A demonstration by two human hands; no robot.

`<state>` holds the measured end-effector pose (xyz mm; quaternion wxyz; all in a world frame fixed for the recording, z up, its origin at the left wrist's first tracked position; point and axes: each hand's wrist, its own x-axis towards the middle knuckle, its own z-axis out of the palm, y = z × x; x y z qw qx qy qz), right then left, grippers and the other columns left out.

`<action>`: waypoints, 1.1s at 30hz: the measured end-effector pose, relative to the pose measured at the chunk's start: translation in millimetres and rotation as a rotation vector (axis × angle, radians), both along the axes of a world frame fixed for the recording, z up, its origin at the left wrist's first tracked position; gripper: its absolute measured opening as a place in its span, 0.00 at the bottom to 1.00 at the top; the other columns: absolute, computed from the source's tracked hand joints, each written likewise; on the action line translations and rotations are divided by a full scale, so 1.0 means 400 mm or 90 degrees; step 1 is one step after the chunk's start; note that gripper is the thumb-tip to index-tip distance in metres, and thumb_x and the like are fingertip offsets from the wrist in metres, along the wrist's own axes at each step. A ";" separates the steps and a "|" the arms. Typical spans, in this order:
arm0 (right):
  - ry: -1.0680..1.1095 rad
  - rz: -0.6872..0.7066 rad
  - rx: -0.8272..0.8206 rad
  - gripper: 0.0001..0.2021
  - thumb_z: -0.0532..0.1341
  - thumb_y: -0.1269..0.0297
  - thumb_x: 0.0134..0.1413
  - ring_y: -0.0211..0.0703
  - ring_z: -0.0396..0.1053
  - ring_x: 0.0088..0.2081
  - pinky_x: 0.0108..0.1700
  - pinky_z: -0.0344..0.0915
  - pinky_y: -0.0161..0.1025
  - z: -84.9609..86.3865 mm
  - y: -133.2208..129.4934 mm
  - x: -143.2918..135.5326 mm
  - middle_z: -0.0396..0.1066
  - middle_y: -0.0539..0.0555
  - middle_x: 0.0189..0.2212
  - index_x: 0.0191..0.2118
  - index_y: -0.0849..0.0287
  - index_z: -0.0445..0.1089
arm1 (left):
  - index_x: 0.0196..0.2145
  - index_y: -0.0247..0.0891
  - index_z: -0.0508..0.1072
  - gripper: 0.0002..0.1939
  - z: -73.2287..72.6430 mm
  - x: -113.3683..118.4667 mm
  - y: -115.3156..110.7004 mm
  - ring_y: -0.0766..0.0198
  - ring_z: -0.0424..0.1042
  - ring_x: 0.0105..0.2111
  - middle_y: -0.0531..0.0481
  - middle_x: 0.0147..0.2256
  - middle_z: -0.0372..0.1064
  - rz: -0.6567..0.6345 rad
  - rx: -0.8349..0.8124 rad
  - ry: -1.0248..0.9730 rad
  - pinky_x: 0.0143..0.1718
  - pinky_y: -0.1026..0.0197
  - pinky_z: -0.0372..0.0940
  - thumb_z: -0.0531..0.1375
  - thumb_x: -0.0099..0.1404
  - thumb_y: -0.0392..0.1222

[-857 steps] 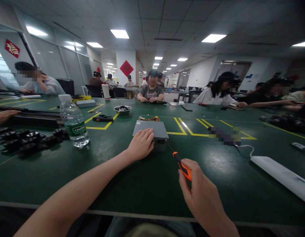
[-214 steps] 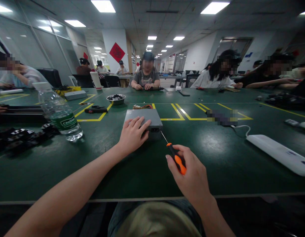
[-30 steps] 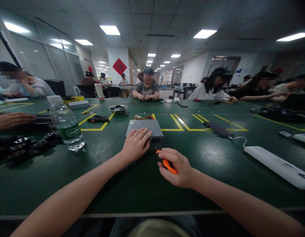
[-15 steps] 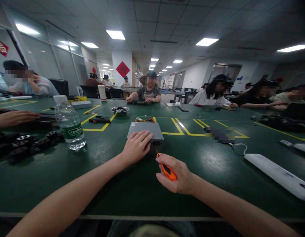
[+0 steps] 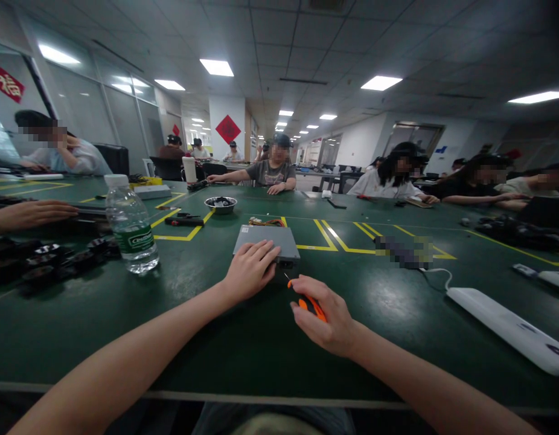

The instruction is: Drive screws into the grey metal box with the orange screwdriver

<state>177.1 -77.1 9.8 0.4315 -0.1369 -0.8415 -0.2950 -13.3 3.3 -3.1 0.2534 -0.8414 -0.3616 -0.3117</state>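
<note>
my left hand lies flat on top of the grey metal box, the fingers spread a little and stretched over its lid, the thumb low by the front edge. it presses from above and does not wrap around the box. my right hand is closed around the screwdriver, which has an orange and black handle. its thin shaft points forward and to the left, toward the front face of the box, below the dark socket. whether the tip touches the metal, i cannot tell.

the box sits on the green table, in front of me and near the middle. behind it there is a bundle of coloured wires. farther left stand a metal bowl with small dark pieces inside and, closer to me, a clear bottle with green label. beside this bottle lie many black parts, and above them the hand of another person is reaching in from the left. on my right side is a long white device with a white cable.
</note>
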 end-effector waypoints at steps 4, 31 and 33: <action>0.010 -0.005 -0.047 0.07 0.55 0.72 0.53 0.41 0.72 0.38 0.41 0.74 0.36 0.005 -0.005 -0.006 0.68 0.57 0.34 0.39 0.61 0.64 | 0.53 0.39 0.65 0.19 0.001 -0.001 0.000 0.56 0.65 0.52 0.43 0.53 0.65 -0.002 -0.002 0.001 0.50 0.52 0.59 0.50 0.66 0.41; -0.030 0.003 0.002 0.06 0.56 0.80 0.49 0.42 0.73 0.37 0.41 0.74 0.38 0.010 0.005 0.083 0.72 0.55 0.30 0.29 0.62 0.64 | 0.52 0.40 0.66 0.17 0.004 -0.002 0.003 0.56 0.65 0.51 0.45 0.52 0.66 0.002 -0.018 -0.009 0.49 0.51 0.58 0.50 0.67 0.43; -0.045 -0.011 0.013 0.07 0.56 0.80 0.49 0.42 0.73 0.37 0.41 0.74 0.39 0.006 0.008 0.084 0.72 0.55 0.30 0.28 0.62 0.64 | 0.52 0.40 0.66 0.17 0.005 -0.002 0.002 0.56 0.65 0.51 0.45 0.52 0.66 0.000 -0.016 -0.008 0.49 0.51 0.58 0.50 0.67 0.43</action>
